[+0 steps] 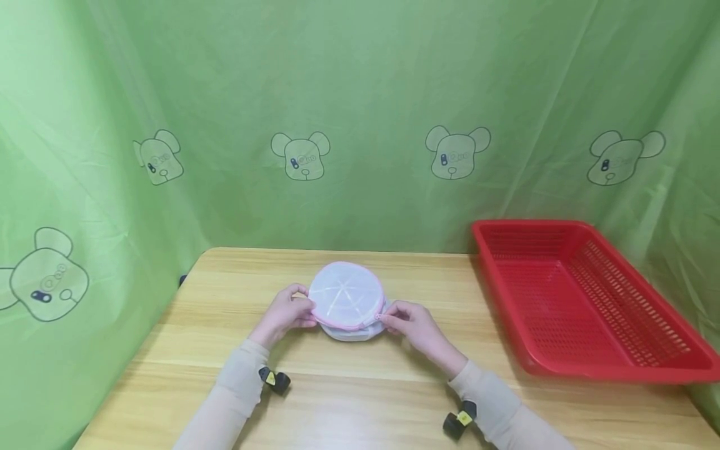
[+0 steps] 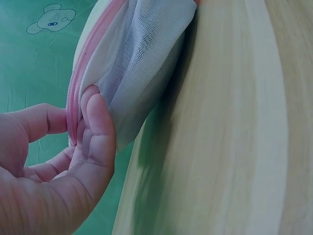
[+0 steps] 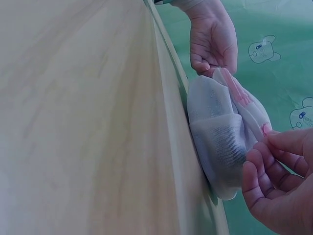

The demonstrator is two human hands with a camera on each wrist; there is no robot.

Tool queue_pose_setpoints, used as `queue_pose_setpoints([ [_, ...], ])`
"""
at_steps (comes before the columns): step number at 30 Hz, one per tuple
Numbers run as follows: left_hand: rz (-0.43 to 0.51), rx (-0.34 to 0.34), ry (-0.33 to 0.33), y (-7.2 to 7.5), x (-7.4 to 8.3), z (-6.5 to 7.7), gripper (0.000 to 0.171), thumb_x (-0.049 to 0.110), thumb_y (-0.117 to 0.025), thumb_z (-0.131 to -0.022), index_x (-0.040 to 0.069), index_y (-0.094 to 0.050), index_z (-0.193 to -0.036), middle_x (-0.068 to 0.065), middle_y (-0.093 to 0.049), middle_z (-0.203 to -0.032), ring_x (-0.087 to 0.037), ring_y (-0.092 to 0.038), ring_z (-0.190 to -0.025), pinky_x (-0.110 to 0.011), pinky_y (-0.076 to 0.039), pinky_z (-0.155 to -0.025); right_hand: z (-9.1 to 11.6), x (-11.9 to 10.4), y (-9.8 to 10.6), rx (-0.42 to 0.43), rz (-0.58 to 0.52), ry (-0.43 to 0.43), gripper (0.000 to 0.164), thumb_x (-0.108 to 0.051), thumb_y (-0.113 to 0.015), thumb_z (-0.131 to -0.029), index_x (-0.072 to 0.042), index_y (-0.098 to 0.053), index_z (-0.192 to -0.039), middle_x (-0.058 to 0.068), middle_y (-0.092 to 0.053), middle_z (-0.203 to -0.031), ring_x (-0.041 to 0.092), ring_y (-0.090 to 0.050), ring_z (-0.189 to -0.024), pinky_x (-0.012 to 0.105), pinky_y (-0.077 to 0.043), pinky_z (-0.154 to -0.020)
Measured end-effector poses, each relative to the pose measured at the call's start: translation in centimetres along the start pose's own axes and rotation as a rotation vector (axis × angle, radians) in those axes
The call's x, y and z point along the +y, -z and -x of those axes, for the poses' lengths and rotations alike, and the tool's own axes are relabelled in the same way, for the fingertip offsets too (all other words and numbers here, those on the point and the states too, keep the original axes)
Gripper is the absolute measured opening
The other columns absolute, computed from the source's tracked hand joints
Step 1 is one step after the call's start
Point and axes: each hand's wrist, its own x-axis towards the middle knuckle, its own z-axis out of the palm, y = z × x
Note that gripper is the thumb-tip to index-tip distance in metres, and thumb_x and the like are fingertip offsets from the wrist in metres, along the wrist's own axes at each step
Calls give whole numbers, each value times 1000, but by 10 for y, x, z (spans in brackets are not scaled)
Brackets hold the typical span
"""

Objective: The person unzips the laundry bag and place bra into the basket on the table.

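A round white mesh laundry bag with a pink zipper around its top rests on the wooden table. Its side wall is slumped and creased in the right wrist view. At the left rim, my left hand pinches the zipped edge between thumb and fingers. On the opposite side my right hand pinches the pink zipper end with thumb and forefinger, its other fingers curled beneath. What lies inside the bag cannot be seen.
A large red plastic basket with slotted walls stands on the right side of the table. Green curtains printed with bear heads hang behind and at both sides. Each wrist wears a small black camera.
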Motion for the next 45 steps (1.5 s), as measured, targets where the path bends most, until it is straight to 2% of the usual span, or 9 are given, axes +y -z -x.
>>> queue_pose_setpoints([
  [8, -14, -11, 0, 1, 2, 1, 30, -1, -58, -87, -1, -47, -115, -8, -66, -76, -15, -65, -64, -32, -62, -67, 0, -1, 5, 10, -13, 12, 15, -15, -68, -90, 0, -67, -93, 17, -66, -83, 16, -59, -75, 33, -58, -71],
  [16, -18, -32, -4, 2, 0, -1, 29, -2, -58, -87, -2, -47, -114, -8, -66, -74, -15, -65, -63, -31, -62, -65, -2, 2, 6, 17, -11, 23, 14, -14, -69, -89, -1, -67, -93, 18, -67, -84, 21, -61, -77, 32, -58, -71],
  [22, -29, -38, -2, 3, -1, -2, 27, -2, -57, -86, -1, -49, -111, -7, -66, -72, -15, -65, -62, -29, -61, -62, -4, 3, 9, 47, -19, -17, 13, -17, -68, -90, -4, -67, -90, 22, -65, -84, 29, -61, -79, 34, -57, -73],
  [28, -32, -37, -7, 4, -1, -1, 24, -2, -57, -86, 1, -50, -108, -8, -67, -73, -16, -65, -62, -29, -61, -62, -4, 1, 11, 52, -2, -17, 13, -16, -67, -91, -3, -68, -90, 25, -63, -85, 35, -60, -81, 36, -56, -74],
  [39, -40, -60, -13, 5, -1, -2, 23, -2, -56, -85, 1, -49, -106, -8, -67, -72, -16, -65, -62, -29, -61, -61, -5, 2, 13, 57, -11, 2, 14, -15, -66, -91, -1, -67, -92, 22, -64, -87, 28, -61, -80, 37, -57, -75],
  [45, -50, -70, -10, 5, -2, -2, 25, -3, -57, -85, 0, -48, -109, -8, -66, -73, -15, -65, -61, -28, -60, -61, -8, 5, 14, 79, -6, -19, 14, -15, -67, -91, -1, -67, -92, 18, -64, -83, 25, -60, -77, 36, -56, -73],
])
